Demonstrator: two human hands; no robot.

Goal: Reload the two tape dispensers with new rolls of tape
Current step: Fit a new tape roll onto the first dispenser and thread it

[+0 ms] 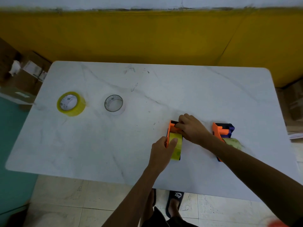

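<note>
As you look down through the head camera, your two bare hands meet on the nearer tape dispenser [174, 138], an orange and black one lying on the white marble-patterned table [147, 89] just right of centre. Your left hand [161, 150] is closed around its near end, thumb lying across the yellow roll [176, 148] seated in it. Your right hand [191, 128] curls over the far end, fingertips pinching something at the orange head, though what they pinch is hidden. The dispenser's long axis runs away from you, roll end toward you, cutter end away. A second dispenser [223, 131], orange with purple-blue parts, lies just beside your right forearm, on the outside, carrying a paler, greenish roll [233, 143]; neither hand touches it. Well apart to your left sit two loose rolls lying flat: a full yellow tape roll [71, 103] and, nearer to you, a thin, nearly spent roll [114, 104]. Judging from this, any reach for those rolls falls to your left hand, which is closer to them.
</note>
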